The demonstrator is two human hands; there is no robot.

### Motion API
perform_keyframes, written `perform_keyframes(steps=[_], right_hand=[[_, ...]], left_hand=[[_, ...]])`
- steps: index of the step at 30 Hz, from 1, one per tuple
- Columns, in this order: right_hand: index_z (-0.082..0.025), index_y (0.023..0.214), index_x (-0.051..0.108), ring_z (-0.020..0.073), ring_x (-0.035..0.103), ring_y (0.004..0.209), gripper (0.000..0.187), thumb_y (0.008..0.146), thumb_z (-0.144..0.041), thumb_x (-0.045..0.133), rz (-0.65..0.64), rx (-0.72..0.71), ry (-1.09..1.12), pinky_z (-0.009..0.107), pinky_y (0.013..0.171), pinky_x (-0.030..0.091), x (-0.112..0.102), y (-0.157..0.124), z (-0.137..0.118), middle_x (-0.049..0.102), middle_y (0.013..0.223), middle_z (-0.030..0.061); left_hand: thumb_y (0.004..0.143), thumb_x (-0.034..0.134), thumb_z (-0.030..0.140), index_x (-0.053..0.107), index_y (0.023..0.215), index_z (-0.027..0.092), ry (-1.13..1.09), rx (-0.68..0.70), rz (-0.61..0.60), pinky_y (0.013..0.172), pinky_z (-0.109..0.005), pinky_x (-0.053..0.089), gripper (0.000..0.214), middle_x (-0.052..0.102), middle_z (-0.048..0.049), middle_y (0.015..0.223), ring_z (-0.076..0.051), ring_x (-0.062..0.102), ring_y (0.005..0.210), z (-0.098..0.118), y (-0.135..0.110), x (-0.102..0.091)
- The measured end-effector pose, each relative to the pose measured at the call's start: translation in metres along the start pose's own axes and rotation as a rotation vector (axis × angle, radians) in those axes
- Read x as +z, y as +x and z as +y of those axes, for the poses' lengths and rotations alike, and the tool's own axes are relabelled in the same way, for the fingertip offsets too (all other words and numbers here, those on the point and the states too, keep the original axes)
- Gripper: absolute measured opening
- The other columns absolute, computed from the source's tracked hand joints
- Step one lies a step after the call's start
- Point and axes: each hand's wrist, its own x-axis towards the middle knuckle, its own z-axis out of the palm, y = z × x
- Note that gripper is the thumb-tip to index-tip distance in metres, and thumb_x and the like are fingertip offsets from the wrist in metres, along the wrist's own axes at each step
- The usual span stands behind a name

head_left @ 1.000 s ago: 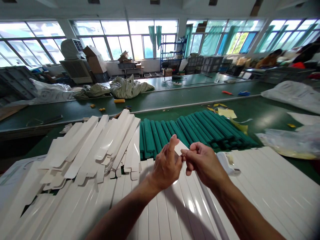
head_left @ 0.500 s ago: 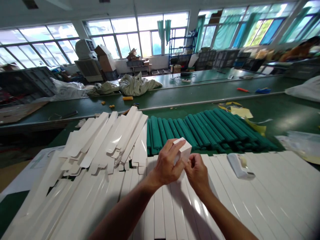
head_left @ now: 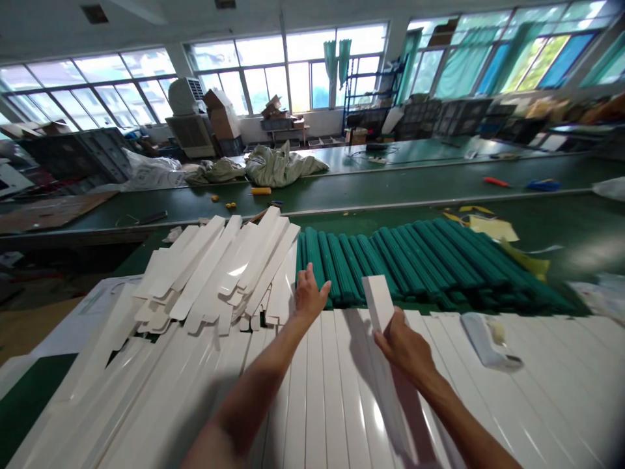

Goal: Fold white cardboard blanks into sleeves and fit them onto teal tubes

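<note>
While the right hand (head_left: pixel 403 345) closes around a long white carton sleeve (head_left: pixel 377 303) near its upper end, the sleeve stands tilted, its lower end reaching down over flat, glossy white card strips (head_left: pixel 312 391). And the left hand (head_left: pixel 310 293) is empty, fingers drawn narrow, just beside the teal rolled bundles (head_left: pixel 390 260) and next to a heap of die-cut white card blanks (head_left: pixel 219 273). Over to the right, a white plastic piece (head_left: pixel 488 342) lies on the strips, with a long green workbench (head_left: pixel 371 195) running behind everything.
</note>
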Motion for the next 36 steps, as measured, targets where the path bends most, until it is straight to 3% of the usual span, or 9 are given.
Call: perform_keyframes(steps=[4, 7, 11, 17, 23, 28, 30, 32, 36], right_hand=[[0.001, 0.117, 0.049, 0.0335, 0.067, 0.077, 0.044, 0.092, -0.035, 0.044, -0.123, 0.05, -0.18, 0.039, 0.062, 0.046, 0.036, -0.006, 0.033, 0.064, 0.083, 0.0191], [-0.003, 0.098, 0.06, 0.0331, 0.064, 0.085, 0.035, 0.088, -0.037, 0.054, -0.018, -0.002, -0.339, 0.037, 0.061, 0.047, 0.048, -0.01, 0.046, 0.059, 0.097, 0.0223], [-0.006, 0.109, 0.061, 0.0346, 0.056, 0.096, 0.044, 0.08, -0.039, 0.067, 0.17, -0.067, -0.446, 0.045, 0.071, 0.048, 0.046, -0.009, 0.045, 0.056, 0.11, 0.0219], [-0.009, 0.133, 0.047, 0.034, 0.05, 0.114, 0.057, 0.083, -0.031, 0.063, 0.325, -0.275, -0.15, 0.045, 0.088, 0.047, 0.037, 0.014, 0.008, 0.053, 0.129, 0.0209], [-0.008, 0.148, 0.024, 0.037, 0.041, 0.127, 0.088, 0.077, -0.037, 0.068, 0.528, -0.624, 0.223, 0.052, 0.102, 0.04, -0.001, 0.047, -0.068, 0.036, 0.149, 0.0218], [-0.016, 0.121, 0.054, 0.0262, 0.063, 0.099, 0.043, 0.084, -0.036, 0.058, 0.426, -0.712, 0.667, 0.039, 0.086, 0.052, -0.015, 0.053, -0.084, 0.066, 0.113, 0.0128], [-0.017, 0.101, 0.062, 0.0217, 0.066, 0.078, 0.03, 0.083, -0.041, 0.061, 0.362, -0.515, 0.779, 0.033, 0.072, 0.054, -0.016, 0.052, -0.074, 0.07, 0.09, 0.0076], [-0.017, 0.09, 0.064, 0.0213, 0.067, 0.072, 0.034, 0.079, -0.048, 0.065, 0.346, -0.3, 0.853, 0.031, 0.067, 0.053, -0.019, 0.052, -0.061, 0.07, 0.081, 0.0065], [-0.015, 0.091, 0.066, 0.0249, 0.069, 0.076, 0.044, 0.07, -0.054, 0.072, 0.286, -0.112, 0.999, 0.034, 0.067, 0.056, -0.027, 0.054, -0.042, 0.071, 0.083, 0.0087]], left_hand=[[0.083, 0.065, 0.045, 0.032, 0.145, 0.01, 0.115, -0.088, -0.075, 0.091, -0.041, 0.05, 0.078, 0.055, -0.0212, 0.119, -0.033, 0.059, 0.111, -0.014, 0.017, 0.021], [0.081, 0.067, 0.039, 0.034, 0.144, 0.013, 0.172, -0.115, -0.13, 0.091, -0.041, 0.05, 0.076, 0.056, -0.0213, 0.12, -0.034, 0.059, 0.112, -0.012, 0.026, 0.028], [0.082, 0.063, 0.025, 0.035, 0.143, 0.011, 0.176, -0.135, -0.179, 0.09, -0.039, 0.05, 0.069, 0.058, -0.0226, 0.12, -0.031, 0.062, 0.111, -0.003, 0.033, 0.019], [0.084, 0.054, 0.028, 0.042, 0.141, 0.014, 0.015, -0.106, -0.194, 0.087, -0.037, 0.05, 0.06, 0.069, -0.0159, 0.105, -0.029, 0.066, 0.103, 0.013, 0.025, -0.048], [0.09, 0.037, 0.043, 0.063, 0.121, 0.021, -0.317, -0.066, -0.494, 0.038, -0.021, 0.041, 0.046, 0.063, -0.0004, 0.059, -0.013, 0.055, 0.039, 0.037, -0.011, -0.13], [0.093, 0.011, 0.061, 0.048, 0.137, 0.009, -0.691, 0.013, -0.765, 0.035, -0.022, 0.04, 0.077, 0.065, -0.006, 0.062, -0.014, 0.057, 0.039, 0.043, -0.019, -0.139], [0.096, 0.0, 0.056, 0.035, 0.146, 0.012, -0.441, 0.173, -0.605, 0.046, -0.024, 0.049, 0.075, 0.07, -0.0088, 0.075, -0.016, 0.065, 0.051, 0.027, -0.003, -0.131], [0.101, 0.01, 0.043, 0.029, 0.149, 0.016, 0.098, 0.286, -0.21, 0.063, -0.027, 0.053, 0.058, 0.071, -0.0103, 0.09, -0.017, 0.07, 0.07, 0.0, 0.02, -0.123], [0.096, 0.038, 0.022, 0.044, 0.141, 0.023, 0.404, 0.369, -0.169, 0.098, -0.051, 0.043, 0.046, 0.054, -0.0174, 0.137, -0.032, 0.054, 0.123, -0.064, 0.061, -0.119]])
